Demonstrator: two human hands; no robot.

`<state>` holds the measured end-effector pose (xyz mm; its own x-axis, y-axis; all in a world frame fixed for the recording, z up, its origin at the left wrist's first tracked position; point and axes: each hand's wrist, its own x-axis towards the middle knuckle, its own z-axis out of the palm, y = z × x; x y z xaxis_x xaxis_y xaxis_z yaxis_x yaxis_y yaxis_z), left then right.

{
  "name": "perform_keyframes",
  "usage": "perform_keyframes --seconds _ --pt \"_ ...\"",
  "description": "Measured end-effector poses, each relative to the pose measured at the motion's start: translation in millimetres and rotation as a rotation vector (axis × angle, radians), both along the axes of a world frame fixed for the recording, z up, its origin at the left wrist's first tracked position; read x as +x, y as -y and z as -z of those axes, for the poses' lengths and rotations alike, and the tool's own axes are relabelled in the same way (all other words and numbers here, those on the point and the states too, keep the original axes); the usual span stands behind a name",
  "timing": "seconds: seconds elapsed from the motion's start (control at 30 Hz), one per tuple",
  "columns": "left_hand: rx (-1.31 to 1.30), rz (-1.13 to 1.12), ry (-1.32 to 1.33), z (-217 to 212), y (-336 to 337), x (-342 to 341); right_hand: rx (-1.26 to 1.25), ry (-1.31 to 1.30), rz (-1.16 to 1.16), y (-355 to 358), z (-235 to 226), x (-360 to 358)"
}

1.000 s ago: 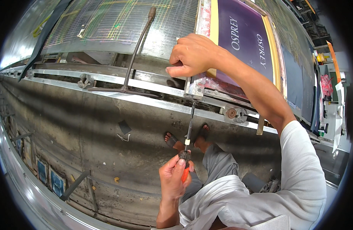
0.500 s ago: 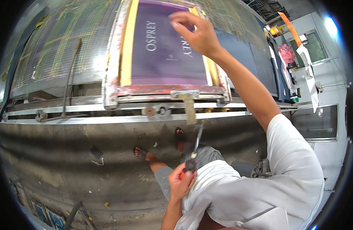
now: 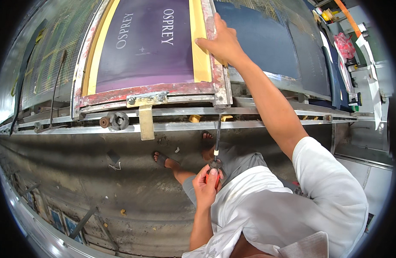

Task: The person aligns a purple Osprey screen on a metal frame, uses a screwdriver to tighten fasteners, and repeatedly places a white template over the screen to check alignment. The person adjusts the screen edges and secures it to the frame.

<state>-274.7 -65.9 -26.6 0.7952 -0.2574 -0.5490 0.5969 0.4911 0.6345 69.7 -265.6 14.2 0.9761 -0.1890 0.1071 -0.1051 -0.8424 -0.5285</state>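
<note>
A screen printing frame (image 3: 148, 92), worn and red-stained with yellow tape inside, lies on the long table. Its purple mesh (image 3: 142, 64) carries white lettering and a small cross mark. My right hand (image 3: 226, 43) grips the frame's right side bar, thumb on the inner tape and fingers over the bar. Held low in front of me, my left hand (image 3: 207, 185) is closed round the red-and-black handle of a screwdriver (image 3: 217, 142). The long dark shaft points away from me, its tip by the table's edge rail under the frame's near right corner.
A metal bracket tab (image 3: 146, 122) hangs from the frame's near bar over the rail (image 3: 176, 127). Left of it sits a round knob (image 3: 118, 121). Dark blue panels (image 3: 258, 43) lie to the right. A thin rod (image 3: 56, 90) leans at the left. My feet stand on the stained floor (image 3: 137, 185).
My right hand has come down from above the mesh onto the frame's right bar. The frame now sits further left in view. The screwdriver has straightened and its tip has risen to the rail.
</note>
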Motion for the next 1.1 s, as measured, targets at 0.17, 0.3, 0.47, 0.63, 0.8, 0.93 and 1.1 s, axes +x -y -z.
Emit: perform_keyframes --seconds 0.17,0.3,0.47,0.63,0.8,0.93,1.1 --pt "0.046 -0.057 0.007 -7 19 0 0.276 -0.034 0.002 3 4 -1" --pt "0.016 -0.088 -0.034 -15 25 3 0.269 -0.016 0.028 3 3 -2" --pt "-0.137 -0.027 -0.069 -15 22 1 0.32 -0.04 0.004 1 -1 -5" --pt "-0.927 -0.085 -0.286 6 21 -6 0.375 -0.039 -0.004 0 -2 -6" --pt "-1.037 -0.048 -0.209 43 27 -8 0.378 -0.036 -0.004 -1 -1 -5" --pt "-1.114 -0.052 -0.219 38 28 -6 0.381 -0.041 0.004 0 -3 -6" --pt "-1.178 -0.094 -0.287 16 30 -11 0.397 -0.051 0.008 1 -1 -5"
